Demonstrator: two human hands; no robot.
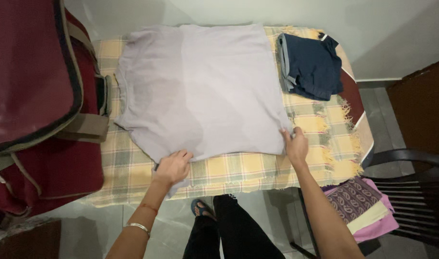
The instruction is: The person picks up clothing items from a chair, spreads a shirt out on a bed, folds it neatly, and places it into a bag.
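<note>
Both forearms enter from the lower edge of the frame. Left hand (pixel 173 168), a bangle on its wrist, grips the near left corner of a pale lilac T-shirt (pixel 205 86); right hand (pixel 295 145) pinches the near right corner. T-shirt lies flat at centre frame on a yellow checked cloth (pixel 229 170). Folded navy garment (pixel 310 64): upper right. Maroon bag (pixel 37 100): left. Black chair (pixel 411 192) bearing folded fabrics: lower right.

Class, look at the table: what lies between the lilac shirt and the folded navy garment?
Only a bare strip of the checked cloth separates the shirt from the navy garment, in the head view.
</note>
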